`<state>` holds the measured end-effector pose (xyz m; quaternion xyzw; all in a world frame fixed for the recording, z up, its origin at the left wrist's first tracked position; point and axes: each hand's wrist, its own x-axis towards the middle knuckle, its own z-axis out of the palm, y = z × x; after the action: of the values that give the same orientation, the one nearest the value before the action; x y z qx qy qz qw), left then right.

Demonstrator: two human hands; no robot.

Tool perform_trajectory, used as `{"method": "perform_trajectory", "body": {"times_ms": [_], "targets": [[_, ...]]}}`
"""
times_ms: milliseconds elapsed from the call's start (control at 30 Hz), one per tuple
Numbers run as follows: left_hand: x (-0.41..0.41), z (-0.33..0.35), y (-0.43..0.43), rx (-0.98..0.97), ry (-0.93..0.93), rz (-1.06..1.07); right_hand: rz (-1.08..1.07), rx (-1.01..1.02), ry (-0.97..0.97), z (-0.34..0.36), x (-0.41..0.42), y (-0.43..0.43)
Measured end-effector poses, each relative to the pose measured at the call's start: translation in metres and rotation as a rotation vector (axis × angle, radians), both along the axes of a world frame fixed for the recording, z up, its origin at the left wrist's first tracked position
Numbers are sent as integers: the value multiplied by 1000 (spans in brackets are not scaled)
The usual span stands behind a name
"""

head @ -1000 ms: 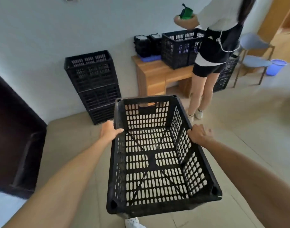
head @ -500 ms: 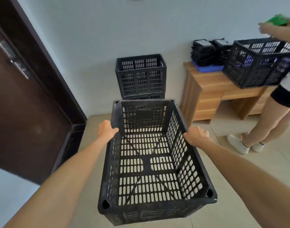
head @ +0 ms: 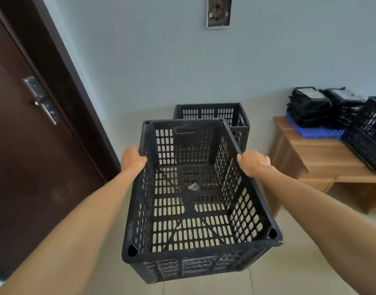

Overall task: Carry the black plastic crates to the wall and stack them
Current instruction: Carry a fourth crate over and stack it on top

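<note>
I hold an empty black slotted plastic crate (head: 195, 209) in the air in front of me. My left hand (head: 132, 159) grips its left rim and my right hand (head: 253, 163) grips its right rim. Just beyond its far edge, a stack of black crates (head: 212, 112) stands against the pale blue wall; only the top crate's rim and right side show, the rest is hidden behind the held crate. A small scrap of paper lies visible through the held crate's floor.
A dark brown door (head: 33, 145) with a metal handle fills the left. To the right stands a wooden table (head: 323, 160) with black bags, a blue tray (head: 315, 132) and another black crate (head: 368, 135). A wall panel (head: 218, 11) hangs above. Pale tiled floor lies below.
I have moved closer to the wall stack with the crate, and the view has turned left. The other person has dropped out of sight; the stack is now mostly hidden behind my crate.
</note>
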<state>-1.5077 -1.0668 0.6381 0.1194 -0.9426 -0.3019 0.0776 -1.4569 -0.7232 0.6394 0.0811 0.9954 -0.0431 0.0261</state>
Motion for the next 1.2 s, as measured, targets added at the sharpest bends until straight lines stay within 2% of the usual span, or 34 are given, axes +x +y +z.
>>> {"method": "perform_trajectory", "body": {"times_ms": [133,267,533,700,1000,1200], "targets": [[-82,33,5,4,112,-50,31,93,50,36,-73,1],[-175,68,3,-39,143,-141,-30,123,87,68,-142,5],[-332,116,23,-123,163,-317,-208,27,203,100,-252,18],[-420,121,48,-188,156,-389,-301,-21,273,97,-318,42],[-535,104,87,-296,126,-422,-321,-45,249,93,-416,75],[-599,92,108,-256,131,-482,-374,-24,295,92,-464,85]]}}
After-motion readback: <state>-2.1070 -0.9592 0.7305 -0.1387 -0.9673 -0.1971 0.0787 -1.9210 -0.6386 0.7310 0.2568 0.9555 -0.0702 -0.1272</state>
